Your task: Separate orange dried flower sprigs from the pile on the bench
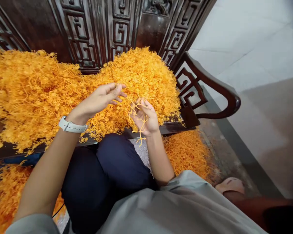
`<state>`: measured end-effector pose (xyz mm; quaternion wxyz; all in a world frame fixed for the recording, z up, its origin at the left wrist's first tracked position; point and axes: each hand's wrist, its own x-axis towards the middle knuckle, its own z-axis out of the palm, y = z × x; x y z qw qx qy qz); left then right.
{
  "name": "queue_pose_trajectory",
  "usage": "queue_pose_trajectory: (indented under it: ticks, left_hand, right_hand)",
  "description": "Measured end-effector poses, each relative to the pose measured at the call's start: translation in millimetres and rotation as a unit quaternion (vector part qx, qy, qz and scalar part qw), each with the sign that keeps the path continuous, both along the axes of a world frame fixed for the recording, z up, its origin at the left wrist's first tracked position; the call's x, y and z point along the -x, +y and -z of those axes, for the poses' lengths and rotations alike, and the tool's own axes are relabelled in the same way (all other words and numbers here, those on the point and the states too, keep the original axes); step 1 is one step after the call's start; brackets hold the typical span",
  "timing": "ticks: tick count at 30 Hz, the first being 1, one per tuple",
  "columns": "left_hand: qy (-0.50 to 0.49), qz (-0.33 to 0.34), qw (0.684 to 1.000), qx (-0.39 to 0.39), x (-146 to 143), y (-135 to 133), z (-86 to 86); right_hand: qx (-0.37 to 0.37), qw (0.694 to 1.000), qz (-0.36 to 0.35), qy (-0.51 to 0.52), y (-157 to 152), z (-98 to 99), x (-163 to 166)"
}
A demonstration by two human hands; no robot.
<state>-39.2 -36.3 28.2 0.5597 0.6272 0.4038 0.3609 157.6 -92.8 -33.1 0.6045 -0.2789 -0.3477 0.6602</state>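
Note:
My left hand [103, 99], with a pale watch [72, 126] on its wrist, hovers over a heap of orange branched plastic pieces [141, 70]. Its fingers are stretched out and slightly apart, the thumb close to the index finger. An orange fleck shows by the fingertips; whether it is held or lies behind them I cannot tell. To the right, my right hand [150, 118] is turned palm up, fingers curled around a few thin orange branched plastic stems [143, 123]. One stem dangles below the palm. A small gap separates the two hands.
The heap covers a dark carved wooden bench [171, 129] with a curved armrest [230, 102] at right. Another orange pile [188, 151] lies on the floor below, and more [7, 198] at lower left. My knees [122, 159] touch or nearly touch the bench's front. A foot [230, 185] shows at right.

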Motion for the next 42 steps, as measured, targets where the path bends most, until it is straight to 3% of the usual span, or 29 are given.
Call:
queue_pose_trajectory:
  ticks: [5, 7, 9, 10, 11, 13, 14, 16, 20, 23, 25, 27, 29, 31, 32, 34, 38, 40, 42]
  left_hand:
    - [0.088, 0.109, 0.990, -0.028, -11, -9, -7.9]
    - [0.140, 0.126, 0.981, -0.040, -6, -8, -7.2]
    - [0.197, 0.101, 0.974, -0.051, 1, -4, -3.9]
    - [0.222, 0.088, 0.970, -0.052, 5, -1, -1.9]
    - [0.246, 0.076, 0.965, -0.049, 9, 1, 0.2]
    - [0.285, 0.073, 0.955, -0.041, 15, 6, 3.6]
    - [0.297, 0.073, 0.951, -0.036, 18, 8, 4.7]
    - [0.308, 0.064, 0.949, -0.026, 21, 11, 6.0]
    - [0.303, 0.020, 0.952, -0.030, 24, 9, 8.0]
    - [0.280, -0.003, 0.959, -0.054, 30, 7, 15.2]
    - [0.282, -0.023, 0.957, -0.055, 41, 11, 24.3]
    - [0.318, -0.063, 0.942, -0.091, 59, 20, 35.1]
    - [0.371, -0.143, 0.901, -0.175, 82, 29, 45.9]
    - [0.418, -0.219, 0.851, -0.228, 105, 34, 55.9]
    - [0.443, -0.241, 0.831, -0.235, 115, 34, 60.6]
    - [0.498, -0.258, 0.795, -0.229, 132, 30, 69.4]
    - [0.599, -0.243, 0.745, -0.164, 153, 17, 82.7]
    - [0.614, -0.232, 0.743, -0.131, 158, 15, 85.4]
    - [0.608, -0.230, 0.751, -0.116, 162, 16, 85.6]
  right_hand:
    - [-0.047, 0.997, -0.050, 0.027, -15, -4.7, -40]
    - [-0.097, 0.993, -0.072, 0.013, -23, 6.8, -83]
    - [-0.158, 0.984, -0.076, 0.002, -39, 31.6, -145]
    - [-0.187, 0.981, -0.055, 0.010, -52, 48.4, -179]
    - [-0.180, 0.983, 0.016, 0.026, -68, 67.1, -212]
    - [-0.029, 0.969, 0.239, 0.060, -109, 106.1, -263]
    - [0.056, 0.950, 0.302, 0.064, -130, 124.8, -277]
    - [0.131, 0.929, 0.339, 0.069, -166, 157.7, -282]
    - [0.214, 0.941, 0.246, 0.090, -210, 196.6, -216]
    - [0.262, 0.946, 0.114, 0.151, -224, 195.8, -156]
    - [0.254, 0.933, 0.043, 0.250, -219, 182.4, -131]
    - [0.190, 0.911, -0.017, 0.366, -194, 160.9, -116]
    - [0.077, 0.889, -0.082, 0.444, -151, 132.8, -104]
    - [-0.049, 0.876, -0.159, 0.453, -100, 100.9, -88]
    - [-0.111, 0.875, -0.185, 0.433, -74, 84.6, -78]
    - [-0.166, 0.895, -0.206, 0.358, -26, 54.0, -53]
    - [-0.144, 0.961, -0.236, 0.027, 51, 17.1, 28]
    - [-0.153, 0.946, -0.217, -0.183, 86, 16.3, 80]
    - [-0.201, 0.889, -0.118, -0.394, 118, 25.4, 130]
